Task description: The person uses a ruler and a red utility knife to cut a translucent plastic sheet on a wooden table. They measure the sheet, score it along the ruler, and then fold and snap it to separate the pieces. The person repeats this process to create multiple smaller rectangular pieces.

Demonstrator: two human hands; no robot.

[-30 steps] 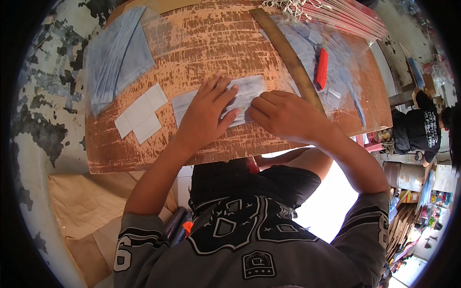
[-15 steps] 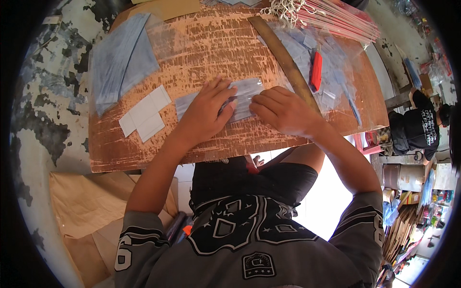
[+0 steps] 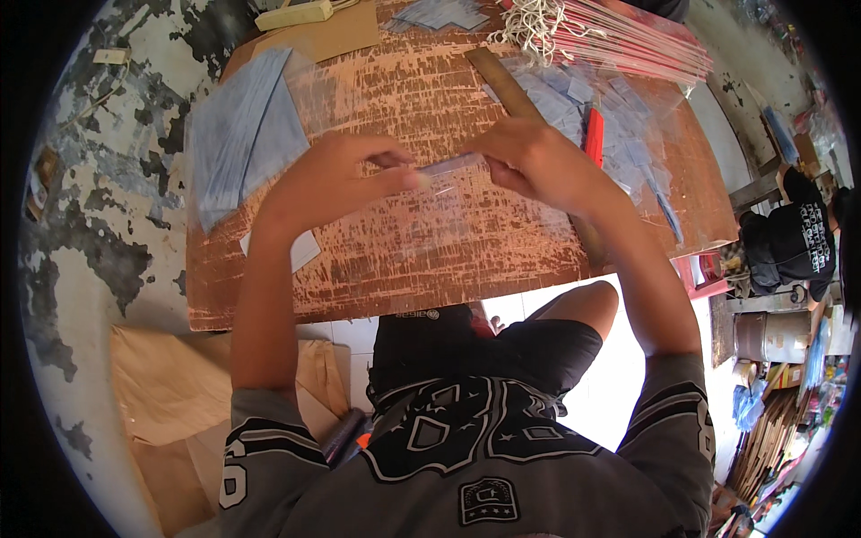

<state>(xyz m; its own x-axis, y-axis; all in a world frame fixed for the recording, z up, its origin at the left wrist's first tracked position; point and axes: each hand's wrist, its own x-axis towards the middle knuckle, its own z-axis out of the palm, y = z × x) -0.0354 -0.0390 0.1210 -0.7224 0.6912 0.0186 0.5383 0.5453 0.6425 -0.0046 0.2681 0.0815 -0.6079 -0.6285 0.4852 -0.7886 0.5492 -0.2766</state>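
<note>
A strip of clear plastic sheet (image 3: 451, 165) is stretched between my two hands above the wooden table. My left hand (image 3: 345, 184) pinches its left end, and my right hand (image 3: 538, 161) grips the right end with curled fingers. Below that edge the see-through film is hard to make out against the wood. Under my left forearm lies a white paper piece (image 3: 306, 250), partly hidden. Just beyond my right hand are a red cutter (image 3: 594, 134) and a long brown ruler (image 3: 502, 81), partly covered by that hand and wrist.
Bluish plastic sheets (image 3: 247, 134) lie at the table's left. Clear plastic scraps (image 3: 619, 108) spread on the right, below a bundle of pink-red strips with white strings (image 3: 619, 40). Cardboard (image 3: 350, 31) sits at the far edge. A person (image 3: 794, 233) is off to the right.
Both hands have lifted off the table, raising the plastic that lay flat under them and holding it stretched between them. My left forearm now covers part of the white paper.
</note>
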